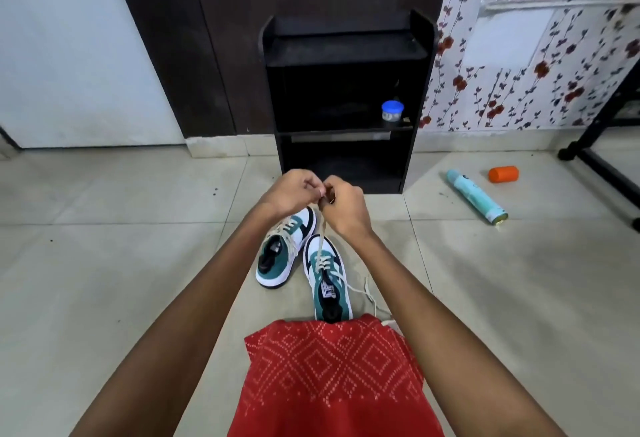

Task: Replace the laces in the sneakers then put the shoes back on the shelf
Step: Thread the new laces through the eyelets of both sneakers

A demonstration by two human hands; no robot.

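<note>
Pale tiled floor (138, 263), black shelf (346, 56) ahead. My left hand (294, 191) and right hand (344, 208) both pinch the lace (322, 232), drawn taut above the nearer sneaker (329, 284) on the floor. I reckon a hard pull could unthread the other end or tip the shoe.

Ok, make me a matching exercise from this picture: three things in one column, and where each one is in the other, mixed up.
Things:
1. spray can
2. blue-lidded jar
3. lace

Places:
A. inside the black shelf
B. pinched between the left hand and the right hand
C. lying on the floor

Pairs: 1-C, 2-A, 3-B.
</note>
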